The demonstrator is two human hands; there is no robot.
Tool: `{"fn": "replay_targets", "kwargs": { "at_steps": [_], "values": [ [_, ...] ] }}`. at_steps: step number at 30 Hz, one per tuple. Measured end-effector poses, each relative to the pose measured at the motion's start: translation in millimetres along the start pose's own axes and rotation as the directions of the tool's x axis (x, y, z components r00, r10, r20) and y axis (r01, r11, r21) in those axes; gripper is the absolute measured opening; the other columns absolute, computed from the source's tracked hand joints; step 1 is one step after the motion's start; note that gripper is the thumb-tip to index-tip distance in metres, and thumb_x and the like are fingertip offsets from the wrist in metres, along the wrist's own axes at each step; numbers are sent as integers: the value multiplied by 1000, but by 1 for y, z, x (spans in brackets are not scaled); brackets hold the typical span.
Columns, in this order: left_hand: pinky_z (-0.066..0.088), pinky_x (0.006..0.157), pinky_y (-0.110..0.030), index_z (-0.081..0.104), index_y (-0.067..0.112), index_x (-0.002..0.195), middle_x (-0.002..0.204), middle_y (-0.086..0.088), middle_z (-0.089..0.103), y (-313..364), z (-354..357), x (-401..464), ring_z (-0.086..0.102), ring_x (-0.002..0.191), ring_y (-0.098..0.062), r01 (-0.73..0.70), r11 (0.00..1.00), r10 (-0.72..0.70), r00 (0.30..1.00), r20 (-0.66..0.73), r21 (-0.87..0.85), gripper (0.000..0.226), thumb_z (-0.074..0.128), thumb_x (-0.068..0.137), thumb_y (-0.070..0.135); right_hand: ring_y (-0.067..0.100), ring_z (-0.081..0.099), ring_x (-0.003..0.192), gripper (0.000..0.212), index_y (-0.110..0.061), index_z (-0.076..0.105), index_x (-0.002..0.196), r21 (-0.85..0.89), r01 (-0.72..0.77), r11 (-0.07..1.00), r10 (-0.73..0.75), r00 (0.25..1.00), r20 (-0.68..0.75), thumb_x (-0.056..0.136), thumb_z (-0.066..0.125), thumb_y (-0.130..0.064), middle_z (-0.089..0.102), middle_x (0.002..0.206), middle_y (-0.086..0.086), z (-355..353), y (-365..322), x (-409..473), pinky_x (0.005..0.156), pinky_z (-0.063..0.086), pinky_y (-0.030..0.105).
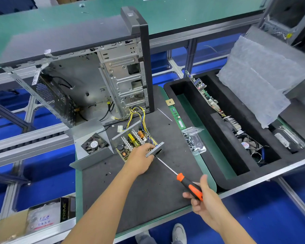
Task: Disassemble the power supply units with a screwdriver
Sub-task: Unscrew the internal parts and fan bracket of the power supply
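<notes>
One legible word, "PRIME", on the black box (pixel 65 210) lower left.

Right hand (pixel 203 199) grips screwdriver (pixel 183 180); left hand (pixel 141 159) holds power supply (pixel 136 143).

Matt dark mat (pixel 148 191); bare metal case (pixel 123 80); glossy plastic screwdriver (pixel 190 186)

Your left hand (pixel 141 160) on the supply (pixel 134 140), case (pixel 88 76) behind it, screwdriver (pixel 180 176) in your right hand (pixel 203 199), tray (pixel 201 110) beyond.
</notes>
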State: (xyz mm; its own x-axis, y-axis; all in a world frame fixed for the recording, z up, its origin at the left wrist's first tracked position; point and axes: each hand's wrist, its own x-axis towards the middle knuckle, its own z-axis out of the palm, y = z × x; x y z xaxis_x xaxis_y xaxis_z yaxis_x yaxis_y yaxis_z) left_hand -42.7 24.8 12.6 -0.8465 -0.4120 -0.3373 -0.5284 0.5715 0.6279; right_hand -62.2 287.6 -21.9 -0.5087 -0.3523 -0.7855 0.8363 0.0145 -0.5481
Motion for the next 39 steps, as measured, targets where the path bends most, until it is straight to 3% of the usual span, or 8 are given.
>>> {"fn": "replay_targets", "kwargs": {
  "at_steps": [6,10,15,21,26,28,32,39],
  "values": [
    [37,74,-28,61,32,127,112,-2,67,-1,1,0,51,94,-17,1,1000,-1,1000,-1,3,32,62,96,23,16,49,61,45,-7,66,114,-11,117,993,-116,993,35,78,76,-31,62,89,14,-2,0,-2,54,43,27],
    [40,75,-29,60,33,127,113,-3,66,-1,1,0,55,97,-20,-4,1000,4,1000,0,11,33,62,96,23,15,51,58,38,-12,71,107,-69,107,992,-103,993,50,97,54,-45,69,90,18,2,1,-3,50,43,26],
    [48,82,-33,59,33,128,119,-5,65,-1,2,-1,58,104,-23,-19,999,19,1000,-4,33,34,61,97,23,18,56,68,13,-19,75,102,-119,188,975,-185,982,36,94,66,-23,68,95,15,1,4,-4,62,48,27],
    [52,83,-37,57,34,129,114,-5,66,-4,5,-1,61,98,-25,-45,998,46,999,-23,52,34,60,97,24,19,55,67,10,-19,74,100,-131,231,964,-231,973,17,91,69,-21,67,88,12,4,7,-5,61,47,29],
    [45,97,-31,50,27,137,126,1,60,-9,8,-2,56,118,-20,-126,990,130,989,-71,60,50,69,91,20,19,53,65,10,-18,74,99,-131,221,966,-224,975,-8,92,68,-21,65,90,10,-3,6,-5,59,45,28],
    [43,100,-32,51,19,135,125,0,53,-9,12,-9,49,118,-21,-257,955,283,941,-184,150,55,75,86,18,19,53,65,10,-17,74,99,-151,214,965,-217,976,1,92,67,-22,65,93,12,-7,6,-5,58,44,28],
    [46,79,-35,64,10,108,98,-8,55,-17,33,-29,46,93,-23,-533,726,670,691,-273,435,41,86,74,12,19,52,63,11,-16,74,96,-188,206,960,-206,978,21,93,65,-23,70,92,14,-11,6,-5,59,44,27],
    [45,66,-35,72,9,87,86,-5,65,-39,46,-39,49,81,-24,-572,603,765,613,-198,557,25,78,74,-10,19,47,60,17,-10,72,94,-256,192,947,-167,979,119,96,61,-22,68,87,16,-15,4,-6,52,38,25]
  ]
}}
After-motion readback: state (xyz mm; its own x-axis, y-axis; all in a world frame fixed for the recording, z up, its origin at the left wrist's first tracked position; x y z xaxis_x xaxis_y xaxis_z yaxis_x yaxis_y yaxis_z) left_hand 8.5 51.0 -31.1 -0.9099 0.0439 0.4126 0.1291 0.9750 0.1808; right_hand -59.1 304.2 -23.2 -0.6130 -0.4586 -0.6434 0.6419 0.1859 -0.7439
